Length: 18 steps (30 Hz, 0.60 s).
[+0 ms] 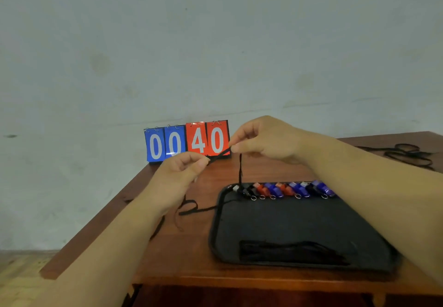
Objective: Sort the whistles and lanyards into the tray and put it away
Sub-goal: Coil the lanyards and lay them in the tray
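A black tray [287, 220] lies on the wooden table. Along its far edge runs a row of several whistles [287, 189], red, blue and black, each with a metal ring. A bundle of black lanyards [290, 252] rests near the tray's front edge. My left hand [184, 170] and my right hand [266, 139] both pinch one black lanyard [219, 155], stretched between them above the table. One end hangs down from my right hand to the tray's far left corner. More of the cord trails on the table under my left forearm.
A flip scoreboard [187, 141] reading 00 and 40 stands at the table's back edge against the wall. Loose black lanyards [407, 154] lie at the far right of the table. The table's left edge [96, 220] drops to the floor.
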Each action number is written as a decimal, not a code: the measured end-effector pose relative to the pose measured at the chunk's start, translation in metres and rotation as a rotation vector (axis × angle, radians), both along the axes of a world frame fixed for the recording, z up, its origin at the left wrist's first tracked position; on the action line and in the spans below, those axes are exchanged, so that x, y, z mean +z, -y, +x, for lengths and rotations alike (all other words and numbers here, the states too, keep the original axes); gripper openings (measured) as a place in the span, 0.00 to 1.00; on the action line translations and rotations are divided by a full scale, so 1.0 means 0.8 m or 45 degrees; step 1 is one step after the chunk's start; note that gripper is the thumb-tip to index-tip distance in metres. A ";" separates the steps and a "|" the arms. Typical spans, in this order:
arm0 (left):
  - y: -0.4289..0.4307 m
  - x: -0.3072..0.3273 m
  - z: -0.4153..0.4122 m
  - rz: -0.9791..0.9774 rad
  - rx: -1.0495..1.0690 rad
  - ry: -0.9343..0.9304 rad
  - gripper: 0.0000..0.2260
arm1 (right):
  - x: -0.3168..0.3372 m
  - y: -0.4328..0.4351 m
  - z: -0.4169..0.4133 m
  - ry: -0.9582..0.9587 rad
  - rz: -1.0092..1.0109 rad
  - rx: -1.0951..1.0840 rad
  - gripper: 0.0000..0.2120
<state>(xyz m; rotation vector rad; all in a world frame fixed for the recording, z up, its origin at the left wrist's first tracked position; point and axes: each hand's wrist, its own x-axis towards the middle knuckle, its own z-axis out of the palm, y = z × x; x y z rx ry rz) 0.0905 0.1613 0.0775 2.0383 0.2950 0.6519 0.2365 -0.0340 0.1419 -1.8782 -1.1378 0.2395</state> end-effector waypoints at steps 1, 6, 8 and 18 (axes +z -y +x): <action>0.008 0.003 0.004 0.008 -0.033 -0.012 0.06 | 0.004 0.004 -0.001 -0.008 0.036 -0.004 0.03; 0.045 0.025 0.019 0.031 -0.224 -0.058 0.21 | 0.026 0.022 -0.008 -0.042 0.181 0.009 0.02; 0.064 0.036 0.025 0.035 -0.293 -0.057 0.18 | 0.037 0.034 -0.013 -0.058 0.218 0.011 0.02; 0.123 0.067 0.044 -0.249 -0.605 -0.108 0.06 | 0.055 0.110 0.006 -0.126 0.393 -0.207 0.03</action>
